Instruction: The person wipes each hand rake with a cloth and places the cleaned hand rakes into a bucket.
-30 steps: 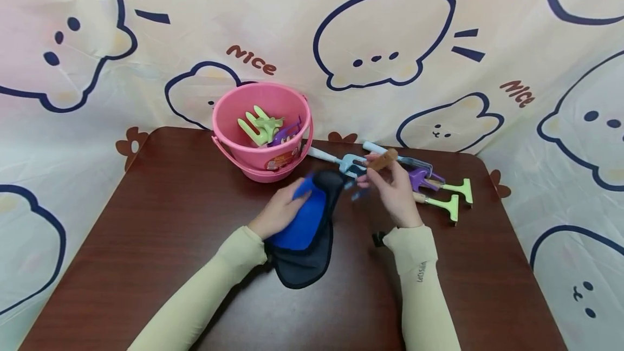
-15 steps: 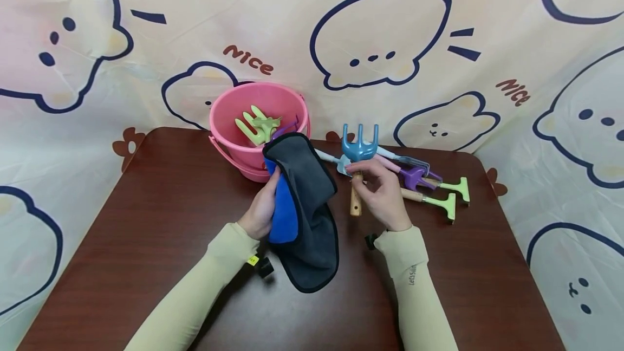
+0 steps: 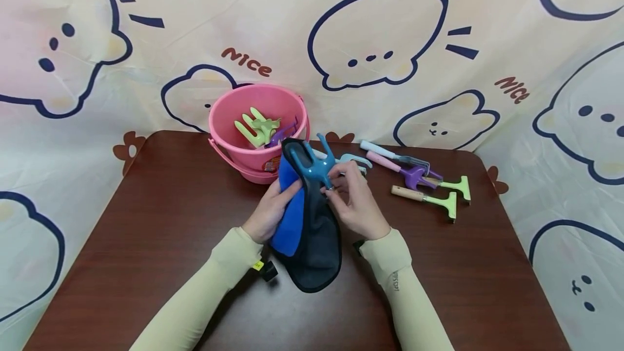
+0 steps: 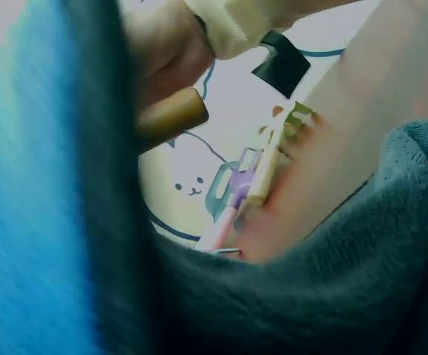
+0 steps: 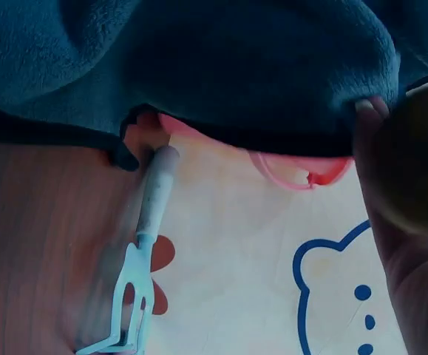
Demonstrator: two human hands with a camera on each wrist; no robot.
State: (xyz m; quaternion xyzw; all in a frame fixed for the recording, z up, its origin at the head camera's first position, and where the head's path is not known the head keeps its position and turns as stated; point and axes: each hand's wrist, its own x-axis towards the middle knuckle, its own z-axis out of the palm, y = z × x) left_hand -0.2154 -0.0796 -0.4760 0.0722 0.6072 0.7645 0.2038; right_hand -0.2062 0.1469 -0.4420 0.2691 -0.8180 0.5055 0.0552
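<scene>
My left hand (image 3: 272, 211) grips a cloth (image 3: 319, 248), blue on one face and dark grey on the other, hanging over the table. With thumb and fingers my right hand (image 3: 359, 202) holds a small blue hand rake (image 3: 318, 168), its tines pointing up and left over the cloth's grey side. The rake's wooden handle (image 4: 177, 117) sticks out beside the cloth in the left wrist view. In the right wrist view the grey cloth (image 5: 250, 74) fills the top, and the handle's dark round end (image 5: 424, 159) shows at the right, by the hand.
A pink bucket (image 3: 241, 155) holding green and purple tools stands behind the left hand. To the right lie a light blue fork (image 3: 380, 149), a purple fork (image 3: 414, 176) and green T-shaped rakes (image 3: 446, 205). Another light blue fork (image 5: 143, 259) lies behind the right hand.
The right hand turned the rake tines-up, then brought it left, over the cloth. The left hand lifted and turned the cloth so more of its grey side shows.
</scene>
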